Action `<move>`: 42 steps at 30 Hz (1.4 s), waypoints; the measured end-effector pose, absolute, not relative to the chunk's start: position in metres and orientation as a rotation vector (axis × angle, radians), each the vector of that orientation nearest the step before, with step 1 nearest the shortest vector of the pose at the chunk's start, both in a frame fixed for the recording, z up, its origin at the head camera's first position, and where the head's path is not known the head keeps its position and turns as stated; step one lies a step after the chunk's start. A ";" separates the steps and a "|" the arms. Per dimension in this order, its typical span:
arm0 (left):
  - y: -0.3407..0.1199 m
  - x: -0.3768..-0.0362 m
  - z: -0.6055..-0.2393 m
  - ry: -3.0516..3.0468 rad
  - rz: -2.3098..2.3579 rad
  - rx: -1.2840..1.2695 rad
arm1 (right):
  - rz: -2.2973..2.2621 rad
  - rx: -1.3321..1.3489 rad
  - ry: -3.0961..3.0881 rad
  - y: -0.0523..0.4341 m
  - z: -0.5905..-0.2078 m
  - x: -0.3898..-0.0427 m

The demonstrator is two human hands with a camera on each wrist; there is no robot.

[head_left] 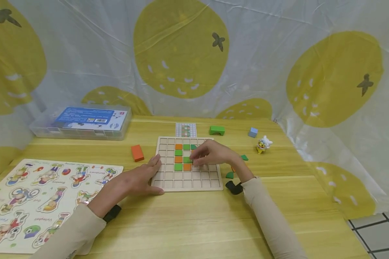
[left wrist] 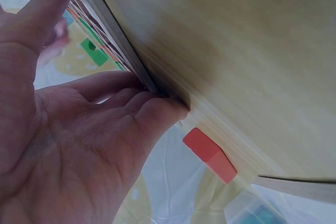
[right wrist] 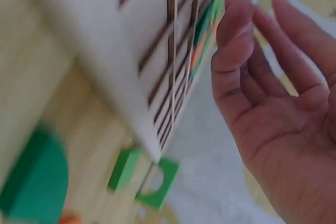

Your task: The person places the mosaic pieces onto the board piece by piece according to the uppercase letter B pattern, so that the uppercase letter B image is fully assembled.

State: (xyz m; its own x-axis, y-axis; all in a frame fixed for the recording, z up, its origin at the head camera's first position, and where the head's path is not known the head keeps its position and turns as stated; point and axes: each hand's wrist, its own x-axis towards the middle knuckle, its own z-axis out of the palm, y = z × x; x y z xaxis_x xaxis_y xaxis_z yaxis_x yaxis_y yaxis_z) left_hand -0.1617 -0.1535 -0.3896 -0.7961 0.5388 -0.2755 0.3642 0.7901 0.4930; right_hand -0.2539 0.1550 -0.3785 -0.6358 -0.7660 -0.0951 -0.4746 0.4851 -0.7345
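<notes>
A wooden grid board lies on the table, with several orange and green tiles in its middle cells. My left hand rests at the board's left side, fingers along the left edge and thumb by the near corner. In the left wrist view the left hand's fingers touch the board's edge. Over the tiles, my right hand has its fingertips bent down close to the board, hiding some cells. In the right wrist view no piece shows between the right hand's fingers.
A patterned card lies behind the board. Around it are an orange block, a green arch block, a blue cube, a small figurine and loose green pieces. A picture puzzle and a plastic case are left.
</notes>
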 end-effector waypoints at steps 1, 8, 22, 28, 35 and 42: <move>-0.154 -0.162 -0.390 2.575 0.592 0.684 | -0.972 -1.057 2.312 0.164 -0.378 -0.255; -0.156 -0.160 -0.388 2.575 0.597 0.693 | -1.076 -0.908 2.326 0.239 -0.376 -0.258; -0.158 -0.158 -0.388 2.578 0.612 0.683 | -1.092 -0.762 2.176 0.279 -0.391 -0.264; -0.155 -0.159 -0.387 2.573 0.607 0.703 | -1.028 -0.767 2.114 0.267 -0.389 -0.257; -0.155 -0.160 -0.387 2.570 0.603 0.695 | -0.891 -0.802 2.240 0.258 -0.393 -0.254; -0.153 -0.160 -0.387 2.565 0.603 0.692 | -0.826 -0.810 2.291 0.253 -0.389 -0.250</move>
State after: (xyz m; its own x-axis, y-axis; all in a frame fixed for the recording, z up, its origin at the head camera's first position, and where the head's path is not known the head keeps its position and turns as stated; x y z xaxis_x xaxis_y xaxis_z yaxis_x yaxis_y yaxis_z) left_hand -0.1601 -0.1534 -0.3874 -0.7906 0.5475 -0.2741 0.3680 0.7827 0.5019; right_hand -0.2504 0.2526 -0.3894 -0.6560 -0.6932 -0.2986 -0.3432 0.6263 -0.7000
